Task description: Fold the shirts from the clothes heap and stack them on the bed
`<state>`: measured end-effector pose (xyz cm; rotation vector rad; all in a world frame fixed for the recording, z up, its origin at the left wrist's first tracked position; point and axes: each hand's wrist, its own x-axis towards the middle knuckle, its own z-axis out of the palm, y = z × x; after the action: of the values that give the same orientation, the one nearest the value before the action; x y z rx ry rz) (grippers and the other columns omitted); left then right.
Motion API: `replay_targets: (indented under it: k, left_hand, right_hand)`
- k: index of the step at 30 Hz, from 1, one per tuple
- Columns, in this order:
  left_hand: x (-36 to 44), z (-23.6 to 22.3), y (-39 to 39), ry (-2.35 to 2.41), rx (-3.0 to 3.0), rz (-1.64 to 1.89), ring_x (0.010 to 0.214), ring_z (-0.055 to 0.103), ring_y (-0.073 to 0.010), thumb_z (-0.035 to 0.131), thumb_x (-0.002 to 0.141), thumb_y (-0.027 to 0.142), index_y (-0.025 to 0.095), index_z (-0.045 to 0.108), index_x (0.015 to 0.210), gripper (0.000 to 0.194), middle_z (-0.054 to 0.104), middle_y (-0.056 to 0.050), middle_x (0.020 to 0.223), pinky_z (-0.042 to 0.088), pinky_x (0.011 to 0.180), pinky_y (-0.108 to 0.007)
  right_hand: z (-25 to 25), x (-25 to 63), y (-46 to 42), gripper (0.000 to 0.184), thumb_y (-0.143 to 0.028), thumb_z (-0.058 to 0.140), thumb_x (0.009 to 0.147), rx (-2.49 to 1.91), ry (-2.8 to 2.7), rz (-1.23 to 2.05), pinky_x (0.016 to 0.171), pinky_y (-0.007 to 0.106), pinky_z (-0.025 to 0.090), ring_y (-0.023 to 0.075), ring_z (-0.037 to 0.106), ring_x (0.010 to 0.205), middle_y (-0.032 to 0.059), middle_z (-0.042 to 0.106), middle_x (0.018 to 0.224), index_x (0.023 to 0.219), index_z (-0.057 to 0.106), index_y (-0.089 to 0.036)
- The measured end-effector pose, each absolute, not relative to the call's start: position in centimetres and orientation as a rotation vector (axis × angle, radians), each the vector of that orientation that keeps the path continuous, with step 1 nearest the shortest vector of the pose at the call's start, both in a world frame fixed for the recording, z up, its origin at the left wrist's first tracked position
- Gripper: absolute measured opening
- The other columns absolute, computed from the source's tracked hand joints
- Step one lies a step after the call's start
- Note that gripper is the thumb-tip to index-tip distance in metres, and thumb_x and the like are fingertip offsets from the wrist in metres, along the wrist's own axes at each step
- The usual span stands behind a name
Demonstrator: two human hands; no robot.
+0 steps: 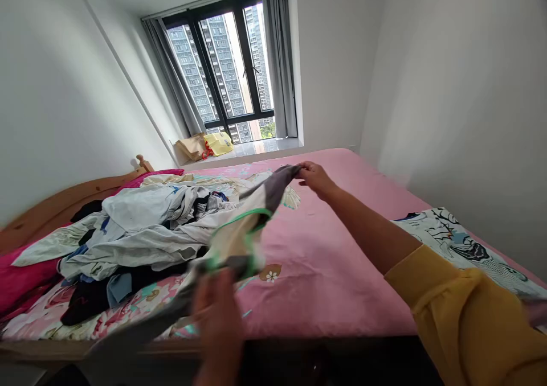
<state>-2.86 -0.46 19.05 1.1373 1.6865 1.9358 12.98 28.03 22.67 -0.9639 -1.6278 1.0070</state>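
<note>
A garment in grey, white and beige with green trim stretches between my two hands above the pink bed sheet. My right hand pinches its dark grey end, out over the middle of the bed. Near the bed's front edge, my left hand is smeared by motion but appears closed on the nearer part of the cloth. A long grey section hangs down to the lower left past that hand. Whether the garment is a shirt or something else is hard to make out.
A heap of mixed clothes covers the left of the bed, by the wooden headboard. Printed white clothing lies at the right edge. A brown paper bag and a yellow bag rest on the windowsill.
</note>
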Motion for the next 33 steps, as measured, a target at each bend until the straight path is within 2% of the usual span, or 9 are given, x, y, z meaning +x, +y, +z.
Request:
replay_targets:
  k: [2, 5, 7, 10, 14, 18, 22, 28, 33]
  left_hand:
    - [3.3, 15.9, 2.6, 1.609, 1.237, 1.711, 0.103, 0.062, -0.0278, 0.066, 0.071, 0.041, 0.018, 0.063, 0.112, 0.047, 0.067, -0.011, 0.111, 0.052, 0.086, -0.038]
    - [10.3, 11.4, 4.2, 1.345, 1.500, 0.905, 0.133, 0.034, -0.0291, 0.064, 0.071, 0.041, 0.017, 0.043, 0.137, 0.073, 0.035, -0.012, 0.147, 0.029, 0.110, -0.040]
    - [12.5, 8.9, 2.7, 1.129, 1.584, 0.665, 0.132, 0.036, -0.0274, 0.063, 0.071, 0.044, 0.024, 0.047, 0.134, 0.068, 0.041, -0.007, 0.144, 0.028, 0.110, -0.039]
    - [11.9, 5.7, -1.0, 0.971, 1.566, 0.518, 0.106, 0.059, -0.0233, 0.059, 0.074, 0.049, 0.034, 0.065, 0.113, 0.043, 0.064, -0.003, 0.118, 0.044, 0.095, -0.035]
    - [5.6, 1.9, -2.7, 1.310, 1.394, 0.698, 0.088, 0.063, -0.0232, 0.051, 0.079, 0.049, 0.025, 0.071, 0.091, 0.034, 0.070, -0.006, 0.092, 0.048, 0.083, -0.035]
    - [-3.6, -0.4, -1.7, 2.122, 1.275, 1.105, 0.095, 0.057, -0.0280, 0.056, 0.074, 0.048, 0.017, 0.061, 0.099, 0.040, 0.063, -0.011, 0.098, 0.044, 0.088, -0.043]
    - [-10.0, -1.3, -1.1, 2.523, 1.405, 1.022, 0.103, 0.053, -0.0312, 0.064, 0.063, 0.048, 0.015, 0.054, 0.106, 0.055, 0.059, -0.014, 0.105, 0.040, 0.093, -0.046]
    - [-13.2, -1.2, -0.8, 2.161, 1.016, 1.146, 0.071, 0.058, -0.0213, 0.061, 0.063, 0.058, 0.018, 0.061, 0.075, 0.041, 0.062, -0.003, 0.070, 0.046, 0.068, -0.032]
    - [-13.6, -0.4, -1.5, 1.874, 0.709, 1.385, 0.040, 0.041, -0.0101, 0.062, 0.062, 0.063, 0.019, 0.055, 0.078, 0.048, 0.048, 0.007, 0.044, 0.030, 0.041, -0.021]
  right_hand:
    - [20.9, 16.7, 28.7, 0.042, -0.036, 0.056, 0.076, -1.174, -1.574, 0.890, 0.070, 0.026, 0.048, 0.0145, 0.059, 0.085, 0.0069, 0.063, 0.103, 0.115, 0.052, -0.019]
    - [16.3, 23.4, 28.0, 0.045, -0.032, 0.059, 0.073, -1.385, -1.552, 0.798, 0.073, 0.029, 0.047, 0.0167, 0.057, 0.086, 0.0102, 0.062, 0.103, 0.114, 0.054, -0.016]
    - [12.5, 27.4, 25.8, 0.037, -0.034, 0.057, 0.074, -1.464, -1.562, 0.783, 0.074, 0.030, 0.047, 0.0170, 0.058, 0.082, 0.0090, 0.064, 0.094, 0.105, 0.059, -0.014]
    - [5.7, 31.1, 20.5, 0.036, -0.042, 0.052, 0.078, -1.543, -1.672, 0.781, 0.076, 0.032, 0.047, 0.0180, 0.059, 0.080, 0.0068, 0.065, 0.087, 0.099, 0.060, -0.015]
    - [-3.0, 31.0, 12.7, 0.047, -0.049, 0.050, 0.079, -1.561, -1.732, 0.860, 0.086, 0.036, 0.047, 0.0222, 0.061, 0.094, 0.0109, 0.064, 0.103, 0.110, 0.056, -0.014]
    - [-6.9, 28.8, 8.9, 0.056, -0.047, 0.055, 0.076, -1.581, -1.772, 0.409, 0.101, 0.046, 0.035, 0.0280, 0.049, 0.116, 0.0134, 0.055, 0.122, 0.122, 0.050, -0.015]
    - [-6.6, 27.7, 9.0, 0.047, -0.040, 0.050, 0.081, -1.534, -1.929, 0.153, 0.100, 0.048, 0.035, 0.0291, 0.044, 0.120, 0.0110, 0.053, 0.126, 0.123, 0.052, -0.019]
    - [-5.1, 31.9, 10.7, 0.028, -0.033, 0.038, 0.085, -1.535, -1.907, 0.234, 0.086, 0.038, 0.044, 0.0227, 0.057, 0.092, 0.0084, 0.064, 0.094, 0.093, 0.061, -0.019]
    - [-3.0, 36.6, 10.9, 0.028, -0.037, 0.038, 0.082, -1.782, -1.729, 0.002, 0.078, 0.041, 0.044, 0.0257, 0.057, 0.080, 0.0080, 0.064, 0.083, 0.090, 0.060, -0.020]
